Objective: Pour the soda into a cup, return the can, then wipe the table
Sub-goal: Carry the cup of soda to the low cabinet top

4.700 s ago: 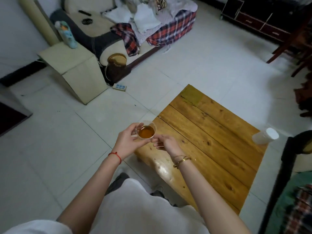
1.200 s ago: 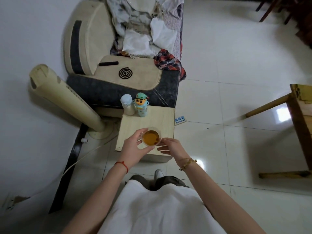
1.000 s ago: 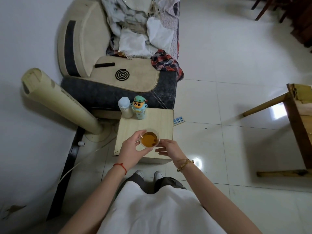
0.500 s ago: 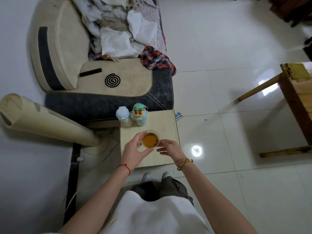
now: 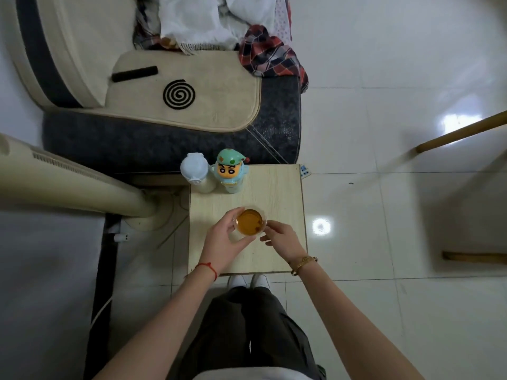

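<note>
Just below the centre of the frame, a clear cup (image 5: 249, 222) filled with amber soda is held over a small pale wooden tabletop (image 5: 277, 187); whether its base touches the wood cannot be told. The left hand (image 5: 222, 244) wraps it from the left, its grip clamped on the cup wall, a red string round the wrist. The right hand (image 5: 282, 238) sits at the cup's right side with fingertips at the rim, its grip pinching the edge lightly; a gold bracelet (image 5: 304, 264) circles that wrist.

At the tabletop's far left corner stand a white bottle (image 5: 195, 171) and, just beside it, a cartoon-figure bottle (image 5: 231, 171) with a green hat. Above them is a dark-and-cream sofa (image 5: 170, 127) carrying a mosquito coil (image 5: 179, 94), a black remote (image 5: 134, 73) and heaped cloths (image 5: 208, 20). A cream tower fan (image 5: 68, 185) leans in from the left edge.
</note>
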Available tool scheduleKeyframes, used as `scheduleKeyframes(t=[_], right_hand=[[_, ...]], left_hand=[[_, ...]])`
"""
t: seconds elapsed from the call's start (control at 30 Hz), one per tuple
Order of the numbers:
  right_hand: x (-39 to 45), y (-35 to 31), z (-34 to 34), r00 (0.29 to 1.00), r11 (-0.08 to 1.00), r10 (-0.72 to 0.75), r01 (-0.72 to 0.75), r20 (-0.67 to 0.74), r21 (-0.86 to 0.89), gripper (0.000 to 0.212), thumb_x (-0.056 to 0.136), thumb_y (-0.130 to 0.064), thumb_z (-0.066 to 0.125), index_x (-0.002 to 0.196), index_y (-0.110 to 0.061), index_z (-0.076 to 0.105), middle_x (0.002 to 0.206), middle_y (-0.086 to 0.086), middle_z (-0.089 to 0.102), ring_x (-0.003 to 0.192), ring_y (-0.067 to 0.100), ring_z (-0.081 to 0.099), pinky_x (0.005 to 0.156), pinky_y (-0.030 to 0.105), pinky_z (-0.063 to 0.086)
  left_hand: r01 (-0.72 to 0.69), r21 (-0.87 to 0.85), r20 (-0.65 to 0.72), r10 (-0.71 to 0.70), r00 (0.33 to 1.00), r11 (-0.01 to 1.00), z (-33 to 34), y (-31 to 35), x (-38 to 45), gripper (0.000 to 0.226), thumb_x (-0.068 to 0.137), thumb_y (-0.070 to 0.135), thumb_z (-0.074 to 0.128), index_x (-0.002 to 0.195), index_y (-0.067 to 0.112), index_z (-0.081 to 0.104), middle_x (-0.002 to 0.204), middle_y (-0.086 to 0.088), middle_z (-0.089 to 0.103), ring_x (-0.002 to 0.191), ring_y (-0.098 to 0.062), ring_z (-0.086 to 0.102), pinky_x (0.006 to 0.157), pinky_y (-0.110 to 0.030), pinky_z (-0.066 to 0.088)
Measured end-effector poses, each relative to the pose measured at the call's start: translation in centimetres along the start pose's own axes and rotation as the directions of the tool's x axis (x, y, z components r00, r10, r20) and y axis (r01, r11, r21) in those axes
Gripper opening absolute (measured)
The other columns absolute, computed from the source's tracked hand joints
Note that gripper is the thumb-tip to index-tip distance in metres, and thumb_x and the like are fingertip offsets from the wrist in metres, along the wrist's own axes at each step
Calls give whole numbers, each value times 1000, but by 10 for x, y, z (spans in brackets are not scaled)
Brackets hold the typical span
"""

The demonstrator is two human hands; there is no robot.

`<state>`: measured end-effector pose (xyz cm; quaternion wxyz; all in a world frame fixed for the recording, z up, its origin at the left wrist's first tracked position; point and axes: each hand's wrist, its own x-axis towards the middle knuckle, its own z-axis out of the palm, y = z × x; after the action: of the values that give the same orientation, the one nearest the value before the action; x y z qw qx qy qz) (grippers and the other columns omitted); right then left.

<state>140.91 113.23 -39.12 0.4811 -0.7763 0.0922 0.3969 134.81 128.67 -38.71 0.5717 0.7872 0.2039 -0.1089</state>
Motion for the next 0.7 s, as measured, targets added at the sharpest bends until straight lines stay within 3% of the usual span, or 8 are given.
scheduleKeyframes(t=[0.17, 0.3, 0.37, 0.57, 0.7], right_hand=[[47, 34, 8, 1000, 995, -26, 25, -5, -97, 29, 100, -18, 45, 121, -10, 64, 103, -1, 65, 75, 0, 61, 72, 16, 49], [79, 59, 16, 999, 984, -43, 46, 17, -173, 29, 99, -19, 47, 122, -12, 64, 109, 4, 69, 94, 17, 66, 90, 33, 53], [90, 69, 20, 999, 979, -45, 48, 18, -200, 29, 98, -19, 48, 122, -12, 64, 113, 8, 70, 103, 23, 65, 94, 36, 50], [102, 84, 27, 999, 981, -30, 31, 12, -194, 29, 98, -19, 50, 123, -12, 64, 112, 8, 71, 100, 24, 67, 94, 41, 52], [104, 91, 29, 1000, 981, -9, 12, 16, -195, 26, 97, -15, 49, 115, -12, 67, 102, 7, 71, 95, 26, 67, 92, 44, 53]], left_hand=[[42, -35, -19, -42, 999, 999, 24, -52, 32, 67, 73, 24, 85, 132, 31, 54, 125, 21, 61, 118, 6, 55, 102, -19, 45], [62, -66, -38, -65, 997, 996, 38, -87, 51, 68, 72, 25, 85, 133, 28, 54, 128, 14, 62, 121, 0, 56, 106, -26, 45], [63, -57, -32, -65, 997, 996, 42, -99, 58, 69, 72, 29, 85, 133, 28, 54, 128, 14, 62, 120, 0, 56, 107, -28, 45], [92, -57, -16, -93, 996, 994, 48, -119, 66, 78, 63, 54, 80, 133, 31, 53, 127, 16, 62, 121, -1, 56, 103, -23, 44], [95, -36, 3, -95, 995, 995, 51, -127, 65, 75, 69, 42, 82, 136, 28, 51, 130, 14, 60, 124, -2, 54, 105, -21, 42]])
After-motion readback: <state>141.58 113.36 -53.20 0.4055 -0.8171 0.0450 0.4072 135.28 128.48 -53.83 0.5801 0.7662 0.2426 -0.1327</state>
